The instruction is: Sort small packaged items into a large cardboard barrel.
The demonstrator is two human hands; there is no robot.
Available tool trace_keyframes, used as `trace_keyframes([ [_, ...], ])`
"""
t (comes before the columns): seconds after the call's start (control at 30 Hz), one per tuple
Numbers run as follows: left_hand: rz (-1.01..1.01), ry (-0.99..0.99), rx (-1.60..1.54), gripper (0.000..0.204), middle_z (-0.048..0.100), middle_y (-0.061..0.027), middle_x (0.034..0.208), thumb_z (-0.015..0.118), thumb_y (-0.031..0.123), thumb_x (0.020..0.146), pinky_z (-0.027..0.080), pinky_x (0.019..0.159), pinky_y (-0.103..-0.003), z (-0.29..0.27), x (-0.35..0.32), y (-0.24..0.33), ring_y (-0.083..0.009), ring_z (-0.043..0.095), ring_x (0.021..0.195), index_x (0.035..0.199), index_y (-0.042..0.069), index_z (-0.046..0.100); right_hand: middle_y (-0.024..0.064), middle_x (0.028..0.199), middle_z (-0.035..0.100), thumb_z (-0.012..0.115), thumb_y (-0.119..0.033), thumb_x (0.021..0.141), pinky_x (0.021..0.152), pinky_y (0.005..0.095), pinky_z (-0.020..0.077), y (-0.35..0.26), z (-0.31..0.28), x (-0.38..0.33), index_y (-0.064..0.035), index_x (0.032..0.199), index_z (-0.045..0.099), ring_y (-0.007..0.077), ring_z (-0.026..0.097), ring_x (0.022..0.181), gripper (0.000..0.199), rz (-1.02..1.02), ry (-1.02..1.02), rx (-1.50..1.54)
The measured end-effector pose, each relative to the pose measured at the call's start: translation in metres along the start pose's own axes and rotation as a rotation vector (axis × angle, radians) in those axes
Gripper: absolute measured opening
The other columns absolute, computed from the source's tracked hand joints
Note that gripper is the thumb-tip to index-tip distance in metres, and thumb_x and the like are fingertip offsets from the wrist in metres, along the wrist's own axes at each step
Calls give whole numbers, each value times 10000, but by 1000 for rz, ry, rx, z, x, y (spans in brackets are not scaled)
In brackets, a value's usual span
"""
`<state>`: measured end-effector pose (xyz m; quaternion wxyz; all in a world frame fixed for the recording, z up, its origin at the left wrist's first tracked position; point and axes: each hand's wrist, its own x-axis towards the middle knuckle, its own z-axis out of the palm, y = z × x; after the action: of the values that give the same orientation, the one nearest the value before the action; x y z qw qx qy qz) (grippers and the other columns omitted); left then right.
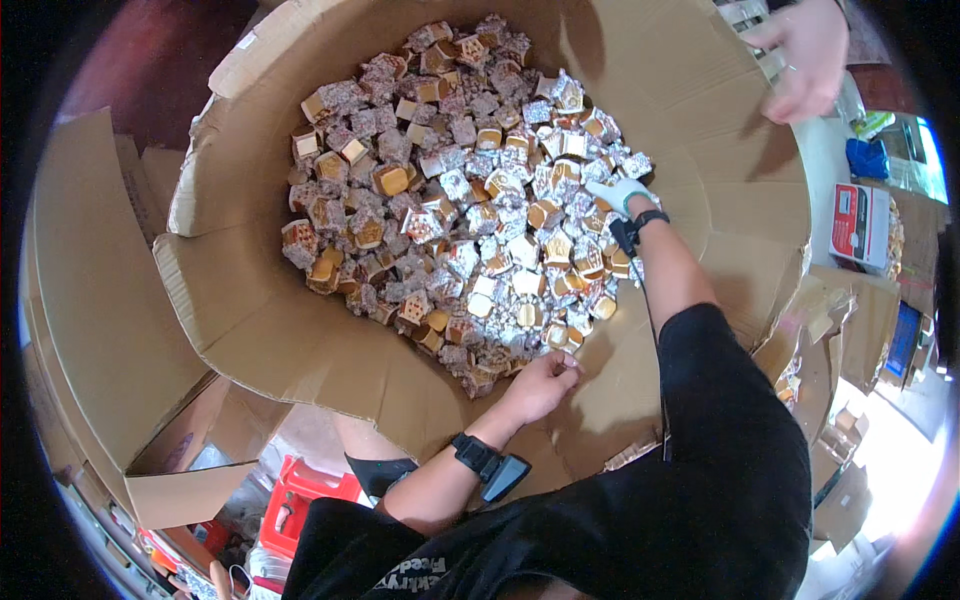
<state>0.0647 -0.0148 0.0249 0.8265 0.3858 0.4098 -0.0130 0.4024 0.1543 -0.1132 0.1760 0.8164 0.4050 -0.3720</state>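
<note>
A heap of small house-shaped ornaments (423,226), brown and white with glittery silver roofs, lies inside a large round cardboard container (700,190). Over the right side of the heap is my right hand (622,194) in a pale glove, its visible fingers stretched leftward against the ornaments. I see nothing held in it; its underside is hidden. My bare left hand (543,388) is at the heap's near edge with fingers curled and thumb and fingertips together. Whatever may be between them is too small to name. Both wrists carry black strapped devices.
Another person's hand (805,60), blurred, hangs above the container's far right rim. A tall cardboard box (110,300) with raised flaps stands at left. Below it is a red plastic stool-like item (300,500). At right are a red and white box (860,228) and more cartons.
</note>
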Motion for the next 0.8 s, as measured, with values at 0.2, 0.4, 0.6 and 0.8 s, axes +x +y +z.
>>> trace_keyframes([
  [0.2, -26, -11, -53, 198, 619, -38, 847, 530, 161, 951, 490, 725, -286, 0, -1, -1, -121, 589, 767, 1039, 0, 606, 258, 1392, 495, 683, -697, 661, 1080, 424, 401, -15, 14, -9, -4, 1408, 452, 400, 495, 1279, 1044, 185, 92, 16],
  [0.4, -18, -6, -15, 197, 623, -41, 839, 514, 157, 953, 494, 728, -289, -1, 5, -8, -125, 595, 757, 1030, 3, 611, 131, 1144, 675, 680, -689, 689, 869, 429, 483, -11, 16, 11, -97, 1203, 668, 258, 642, 971, 785, 88, -220, 56],
  [0.6, 2, -6, -116, 211, 647, -61, 871, 507, 158, 946, 506, 749, -287, 1, 9, 4, -136, 616, 777, 1022, -8, 613, 232, 1131, 669, 733, -567, 657, 858, 428, 514, 10, 31, 24, -25, 1172, 668, 341, 660, 1002, 751, 27, 108, 215],
  [0.8, -60, 48, -135, 291, 656, -80, 871, 467, 243, 987, 522, 699, -296, -14, 10, 4, -150, 620, 752, 1038, -1, 618, 258, 1319, 560, 727, -561, 649, 1048, 429, 412, -28, 75, -53, -12, 1305, 565, 394, 532, 1231, 871, 288, 495, 652],
])
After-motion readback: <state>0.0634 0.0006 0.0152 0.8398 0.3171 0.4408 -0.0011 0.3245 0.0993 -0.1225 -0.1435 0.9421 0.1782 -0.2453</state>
